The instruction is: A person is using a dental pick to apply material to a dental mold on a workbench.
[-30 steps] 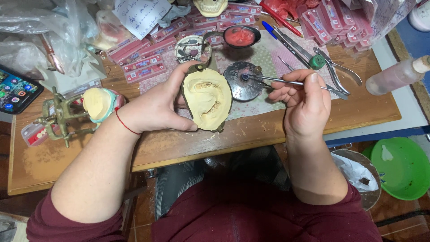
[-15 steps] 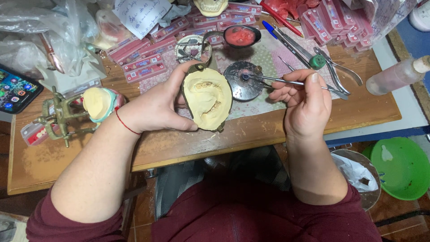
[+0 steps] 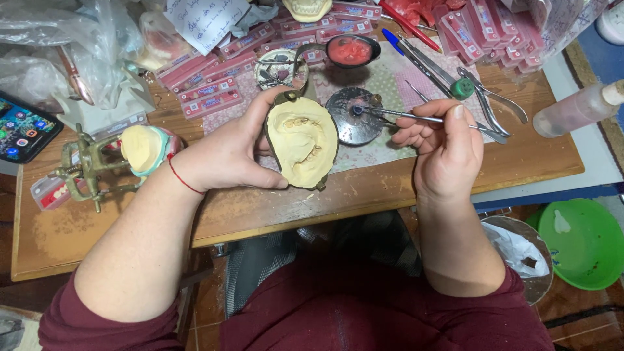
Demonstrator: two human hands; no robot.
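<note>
Your left hand wraps its fingers round the cream dental mould, held above the bench edge; your right hand pinches a thin metal tool — a loose grip could drop the mould off the edge.

The scene is lit brightly and evenly from above. Soft shadows are cast beneath the hands. Glare is seen on the plastic bags. Edges are slightly bent by wide-angle distortion.
</note>
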